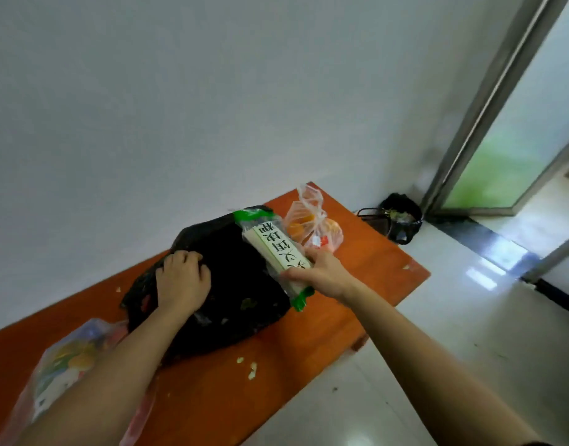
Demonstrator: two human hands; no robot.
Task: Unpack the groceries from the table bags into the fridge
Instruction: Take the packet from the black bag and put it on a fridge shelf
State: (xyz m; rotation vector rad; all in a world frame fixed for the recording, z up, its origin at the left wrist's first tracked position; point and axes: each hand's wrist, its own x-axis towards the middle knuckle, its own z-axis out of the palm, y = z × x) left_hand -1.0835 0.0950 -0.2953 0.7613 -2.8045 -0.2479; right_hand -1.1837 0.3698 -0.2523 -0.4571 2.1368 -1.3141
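soft daylight from the doorway (514, 130), floor (489, 252) glare, slightly blurred, wide-angle distortion.

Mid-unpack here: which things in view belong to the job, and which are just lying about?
Job: noodle packet in right hand; black bag gripped by left hand; bag of oranges; bag of colourful packets, near left.
Lying about: pale scraps on the table; dark bin bag on the floor.

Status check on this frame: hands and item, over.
Left hand grips black bag. Right hand holds noodle packet over the bag. Nothing in the way; fridge not in view.
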